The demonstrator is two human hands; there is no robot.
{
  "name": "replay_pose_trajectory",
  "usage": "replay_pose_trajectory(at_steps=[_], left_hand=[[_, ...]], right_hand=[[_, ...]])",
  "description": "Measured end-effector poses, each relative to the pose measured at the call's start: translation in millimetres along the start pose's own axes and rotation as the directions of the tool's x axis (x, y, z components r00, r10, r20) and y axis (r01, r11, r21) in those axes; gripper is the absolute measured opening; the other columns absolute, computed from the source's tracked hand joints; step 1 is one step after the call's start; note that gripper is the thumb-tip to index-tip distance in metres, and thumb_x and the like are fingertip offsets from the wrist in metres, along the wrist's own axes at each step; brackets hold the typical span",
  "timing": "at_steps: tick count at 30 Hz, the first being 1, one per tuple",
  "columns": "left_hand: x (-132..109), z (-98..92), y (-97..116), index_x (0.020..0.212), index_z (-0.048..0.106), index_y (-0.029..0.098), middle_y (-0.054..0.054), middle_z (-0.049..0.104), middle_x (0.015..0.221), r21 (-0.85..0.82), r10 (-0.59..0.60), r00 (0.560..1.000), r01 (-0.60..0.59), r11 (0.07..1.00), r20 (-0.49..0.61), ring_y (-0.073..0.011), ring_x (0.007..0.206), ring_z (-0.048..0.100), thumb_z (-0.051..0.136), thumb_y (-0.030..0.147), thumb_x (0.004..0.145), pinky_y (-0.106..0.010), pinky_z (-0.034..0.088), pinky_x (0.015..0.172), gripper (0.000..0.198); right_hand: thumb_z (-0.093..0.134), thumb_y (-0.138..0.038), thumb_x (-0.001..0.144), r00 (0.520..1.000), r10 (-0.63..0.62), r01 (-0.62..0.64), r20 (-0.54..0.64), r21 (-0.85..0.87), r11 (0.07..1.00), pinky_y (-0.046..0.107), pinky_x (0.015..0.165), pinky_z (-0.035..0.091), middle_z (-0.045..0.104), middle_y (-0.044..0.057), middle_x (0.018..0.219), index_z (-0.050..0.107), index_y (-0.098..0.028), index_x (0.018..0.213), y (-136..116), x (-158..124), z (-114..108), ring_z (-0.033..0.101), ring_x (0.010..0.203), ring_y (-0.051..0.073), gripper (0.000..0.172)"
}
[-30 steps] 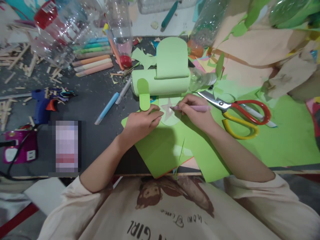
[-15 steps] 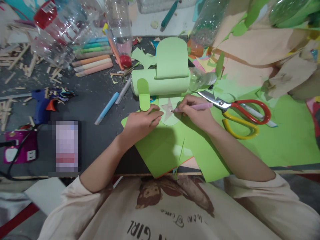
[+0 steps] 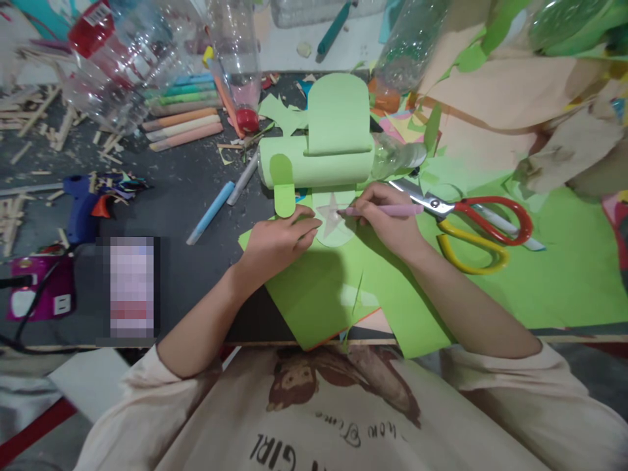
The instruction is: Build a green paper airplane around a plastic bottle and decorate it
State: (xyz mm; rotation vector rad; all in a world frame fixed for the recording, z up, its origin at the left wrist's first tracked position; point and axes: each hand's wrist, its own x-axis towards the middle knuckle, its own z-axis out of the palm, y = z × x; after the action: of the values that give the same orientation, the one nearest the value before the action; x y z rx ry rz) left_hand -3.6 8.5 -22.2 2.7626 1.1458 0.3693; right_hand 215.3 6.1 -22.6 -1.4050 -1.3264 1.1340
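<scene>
My right hand [image 3: 385, 222] grips a pink marker [image 3: 407, 210], its tip on a greyish-pink star [image 3: 330, 218] drawn on a rounded light green paper flap [image 3: 338, 239]. My left hand [image 3: 277, 245] rests with fingers extended on the left edge of that flap, over bright green paper sheets [image 3: 314, 294]. Just beyond both hands lies a plastic bottle [image 3: 395, 154] wrapped in a light green paper tube [image 3: 333, 169]. Another rounded flap [image 3: 338, 111] extends from its far side, and a small green strip [image 3: 283, 196] hangs at its left.
Scissors [image 3: 444, 208] with red and yellow handles lie right of my right hand. A blue marker [image 3: 210, 212], a phone [image 3: 131, 288] with a blurred screen and a blue glue gun [image 3: 81, 209] are to the left. Plastic bottles [image 3: 235, 52] and paper scraps crowd the back.
The pink marker's back end has shifted slightly right and down in my right hand, and its tip is still on the star. My left hand has stayed in place.
</scene>
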Motion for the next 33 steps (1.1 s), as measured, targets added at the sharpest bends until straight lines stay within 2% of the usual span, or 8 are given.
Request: replay_pose_trajectory(at_steps=[6,11,14,18,25,33], left_hand=[[0,-0.7,0,0.106,0.070,0.023,0.000,0.074,0.107,0.006,0.006,1.000,-0.006,1.000,-0.015,-0.0103,0.065,0.068,0.034,0.032,0.104,-0.025,0.038,0.050,0.037],[0,-0.8,1,0.106,0.069,0.023,0.000,0.075,0.107,0.007,0.013,1.000,-0.013,1.000,-0.014,-0.0105,0.067,0.069,0.035,0.031,0.104,-0.025,0.038,0.051,0.036],[0,-1.3,1,0.107,0.069,0.023,-0.001,0.074,0.108,0.006,0.000,1.000,0.000,1.000,0.008,-0.0104,0.070,0.070,0.035,0.031,0.104,-0.025,0.038,0.050,0.035],[0,-1.7,1,0.106,0.069,0.022,-0.001,0.074,0.108,0.021,0.002,1.000,-0.002,1.000,0.006,-0.0109,0.069,0.070,0.034,0.031,0.104,-0.025,0.038,0.050,0.036],[1,-0.4,2,0.106,0.069,0.023,0.000,0.074,0.108,0.037,-0.003,1.000,0.003,0.999,0.000,-0.0114,0.069,0.070,0.035,0.031,0.103,-0.025,0.038,0.050,0.036],[1,-2.2,2,0.108,0.069,0.023,-0.001,0.074,0.110,0.022,-0.031,0.998,0.030,0.999,0.052,-0.0105,0.066,0.068,0.033,0.033,0.104,-0.025,0.037,0.051,0.038]], right_hand=[[0.062,-0.021,0.074,0.999,-0.029,0.029,-0.020,-0.006,1.000,0.025,0.049,0.035,0.056,-0.004,0.054,0.056,-0.021,0.058,1,0,1,0.048,0.052,0.011,0.016],[0.060,-0.017,0.073,1.000,0.004,-0.003,-0.027,0.054,0.999,0.024,0.047,0.038,0.058,-0.004,0.054,0.057,-0.022,0.059,2,1,-5,0.050,0.049,0.010,0.015],[0.060,-0.020,0.076,1.000,0.012,-0.013,0.011,0.063,0.998,0.024,0.046,0.041,0.063,-0.003,0.060,0.064,-0.022,0.067,3,0,-13,0.052,0.049,0.010,0.010],[0.067,-0.029,0.079,0.993,-0.023,0.024,0.116,-0.010,1.000,0.026,0.051,0.044,0.069,-0.001,0.069,0.072,-0.023,0.078,2,0,-21,0.057,0.056,0.012,0.008],[0.072,-0.032,0.075,0.974,-0.082,0.103,0.210,-0.096,0.990,0.028,0.050,0.043,0.071,0.003,0.071,0.072,-0.020,0.078,3,6,-22,0.058,0.058,0.015,0.013],[0.068,-0.031,0.075,0.977,-0.058,0.091,0.205,-0.160,0.983,0.028,0.053,0.044,0.071,0.002,0.067,0.071,-0.022,0.071,0,7,-19,0.059,0.060,0.016,0.011]])
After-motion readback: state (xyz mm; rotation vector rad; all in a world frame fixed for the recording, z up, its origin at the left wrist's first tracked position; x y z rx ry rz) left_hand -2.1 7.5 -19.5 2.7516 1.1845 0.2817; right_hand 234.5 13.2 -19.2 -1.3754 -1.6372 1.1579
